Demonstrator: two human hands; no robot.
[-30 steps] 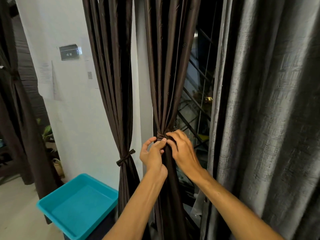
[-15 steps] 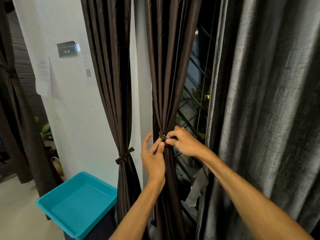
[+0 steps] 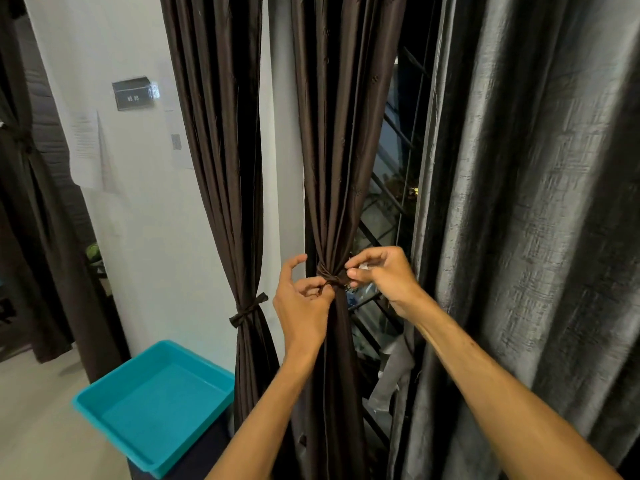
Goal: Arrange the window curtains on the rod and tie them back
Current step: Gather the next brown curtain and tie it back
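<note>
Between wall [image 3: 145, 237] and grey curtain [image 3: 536, 237] | left hand [image 3: 304, 306], right hand [image 3: 384, 275] pinch tie-back [image 3: 332, 277]

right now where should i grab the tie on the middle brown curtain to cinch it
Pinch the ends of the tie at its knot, one from each side, as the left hand and right hand do: it wraps the gathered brown curtain horizontally, so its ends point sideways.

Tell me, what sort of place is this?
Probably an indoor room beside a barred window: floor-length brown curtain being tied, a small wall plaque and taped notices suggest shared or institutional premises.
</note>
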